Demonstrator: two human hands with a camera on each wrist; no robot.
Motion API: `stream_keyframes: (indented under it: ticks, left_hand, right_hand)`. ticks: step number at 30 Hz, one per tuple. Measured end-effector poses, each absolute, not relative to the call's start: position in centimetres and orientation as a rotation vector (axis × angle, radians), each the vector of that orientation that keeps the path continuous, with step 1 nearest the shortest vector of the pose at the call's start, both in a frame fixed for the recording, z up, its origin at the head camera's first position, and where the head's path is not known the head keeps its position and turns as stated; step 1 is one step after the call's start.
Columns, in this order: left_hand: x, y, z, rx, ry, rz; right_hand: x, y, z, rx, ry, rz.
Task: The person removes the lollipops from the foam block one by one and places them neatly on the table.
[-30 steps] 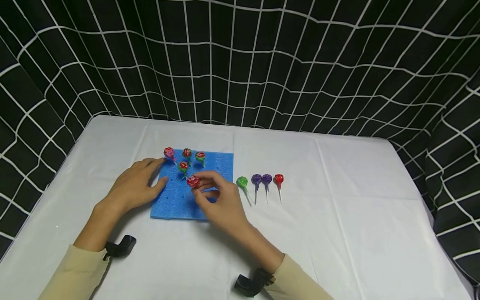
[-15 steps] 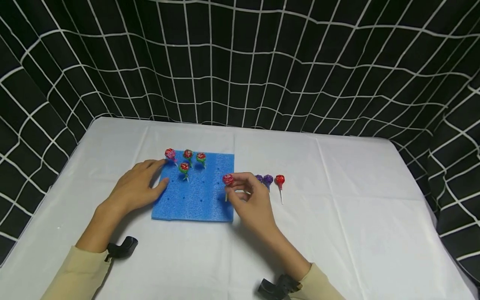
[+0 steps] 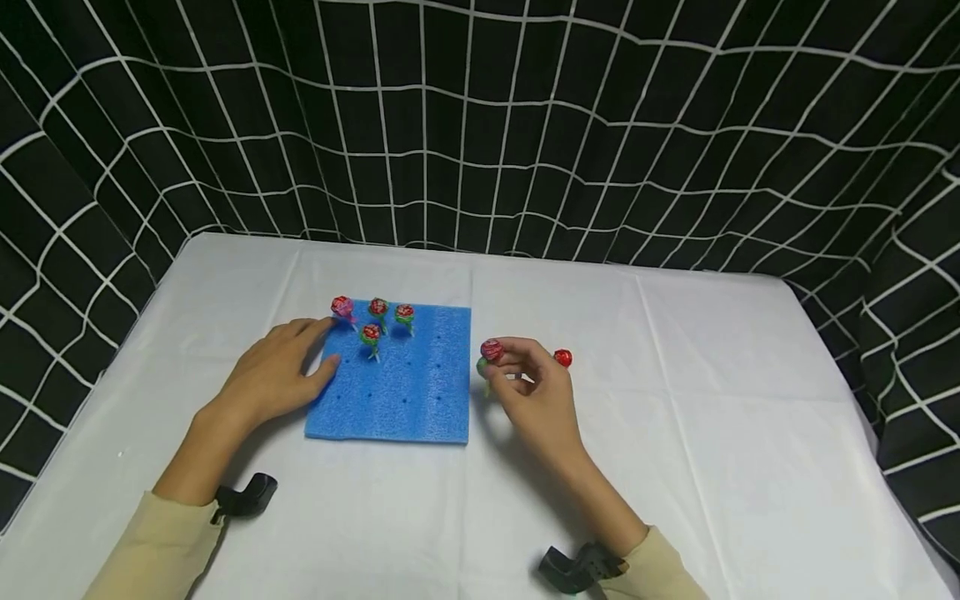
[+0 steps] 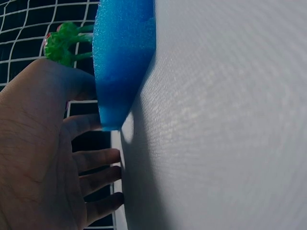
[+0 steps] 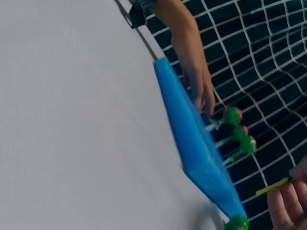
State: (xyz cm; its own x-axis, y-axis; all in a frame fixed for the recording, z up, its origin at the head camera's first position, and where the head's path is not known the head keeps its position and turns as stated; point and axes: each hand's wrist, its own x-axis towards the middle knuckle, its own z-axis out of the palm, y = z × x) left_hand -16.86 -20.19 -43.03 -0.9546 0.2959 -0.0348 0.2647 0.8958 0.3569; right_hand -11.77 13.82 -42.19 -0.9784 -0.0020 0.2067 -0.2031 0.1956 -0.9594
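Note:
My right hand (image 3: 542,400) pinches a lollipop (image 3: 491,349) with a red-pink wrapper, above the white cloth just right of the blue foam block (image 3: 390,421). In the right wrist view its yellow stick (image 5: 272,187) sticks out from the fingers. Several lollipops stand upright in the foam's far left part, one of them with a pink-red head (image 3: 342,307). Against the foam's left edge rests my left hand (image 3: 270,375), fingers spread, thumb on the near side; the left wrist view shows those fingers (image 4: 98,184) fairly straight.
A green lollipop (image 3: 482,367) and a red lollipop (image 3: 562,357) lie on the cloth by the right hand, partly covered by it. Small holes dot the foam. A black net-patterned curtain (image 3: 480,125) stands behind the table (image 3: 735,350).
My right hand has carried the red-pink lollipop rightward from over the foam to beside its right edge. It now covers the purple lollipops. The left hand stays in place.

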Motion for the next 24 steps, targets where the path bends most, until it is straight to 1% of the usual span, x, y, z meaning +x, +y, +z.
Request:
stream_keyframes:
  ticks: [14, 24]
  left_hand:
    - [-16.6, -20.3, -43.1, 0.427, 2.982, 0.554]
    - [-16.8, -20.2, -43.0, 0.447, 2.964, 0.539]
  right_hand:
    - [-12.6, 16.4, -41.7, 0.176, -2.316, 1.755]
    - [-12.7, 19.1, -42.4, 0.034, -2.307, 1.685]
